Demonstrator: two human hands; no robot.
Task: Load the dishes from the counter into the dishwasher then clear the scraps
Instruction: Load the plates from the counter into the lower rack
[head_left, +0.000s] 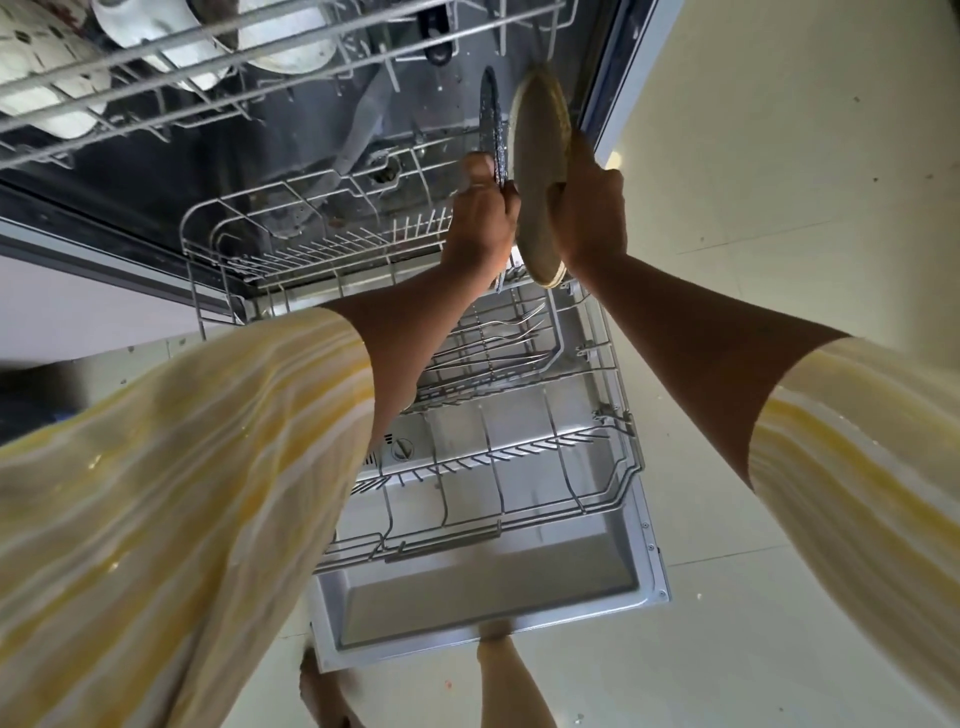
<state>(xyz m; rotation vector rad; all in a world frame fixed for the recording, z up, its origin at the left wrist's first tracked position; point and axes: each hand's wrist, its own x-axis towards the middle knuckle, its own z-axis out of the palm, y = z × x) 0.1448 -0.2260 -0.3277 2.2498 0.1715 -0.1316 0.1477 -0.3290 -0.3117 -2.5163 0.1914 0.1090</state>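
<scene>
**Ana:** Beige round ceramic plate (537, 171): where was it relative to the grey wire lower rack (545, 514)?

**Ben:** It was above the rack's far right end, standing on edge, its face running front to back. The right hand (587, 218) gripped its near rim with curled fingers. Just left, the left hand (480, 218) pinched a dark speckled plate (491, 124), also on edge.

**Ana:** Anything hidden?

**Ben:** That hand covered the dark plate's lower rim, and I couldn't tell which slots lay beneath.

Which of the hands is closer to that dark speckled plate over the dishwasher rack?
Left. The left hand grips the dark speckled plate by its lower edge; the right hand is beside it, holding the beige plate.
</scene>
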